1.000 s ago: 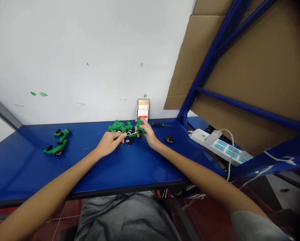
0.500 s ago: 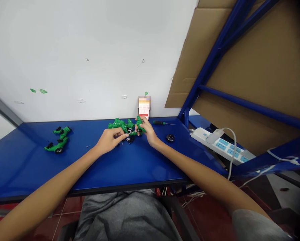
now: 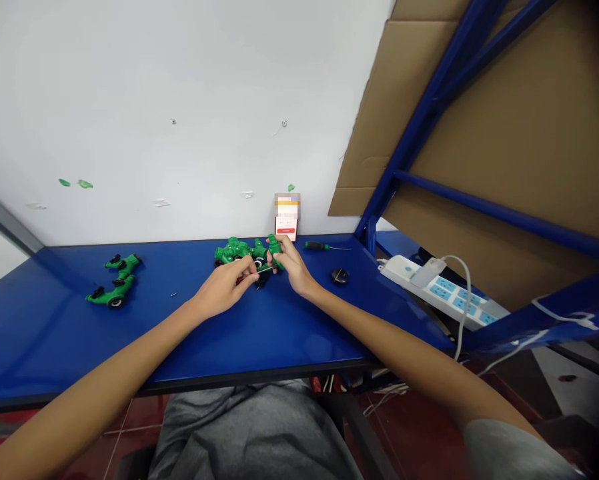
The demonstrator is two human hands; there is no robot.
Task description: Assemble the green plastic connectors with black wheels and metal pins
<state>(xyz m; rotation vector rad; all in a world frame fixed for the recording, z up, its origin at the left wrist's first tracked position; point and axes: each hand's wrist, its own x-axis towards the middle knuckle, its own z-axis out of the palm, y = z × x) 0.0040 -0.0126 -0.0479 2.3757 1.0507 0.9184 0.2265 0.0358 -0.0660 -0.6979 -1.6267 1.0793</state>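
- L hand [image 3: 227, 285]: thumb & fingertips pinch a thin metal tool [image 3: 265, 270]; shaft points R, tip end up at the green piece. Can't tell if tip is seated in it or only touching.
- R hand [image 3: 292, 267]: thumb & fingers curled round a small green piece [image 3: 273, 241], held just above the table [image 3: 289, 333] nr its back edge; part of it hidden by the fingers.
- Green parts [image 3: 233, 249] clustered behind & btwn the hands, nr the wall [image 3: 129, 80].
- Black bits [image 3: 262, 281] on the table just below the tool; too small to make out.
- Phone [image 3: 286, 228] upright vs. the wall, behind R hand; screen lit, upper part blurred.
- Screwdriver [image 3: 317, 246], green/black handle, lies R of phone, shaft pointing R.
- Round black object [image 3: 339, 276] on the table, R of R hand, apart from it.
- Green assembly [image 3: 112, 293] w/ black parts & a wheel, far L on table, well apart from L hand.
- Small metal pin [image 3: 174, 294] btwn that assembly & L hand.
- Power strip [image 3: 442, 291] w/ white plug & cable, R side, nr blue frame [image 3: 499, 208] & cardboard [image 3: 519, 133].
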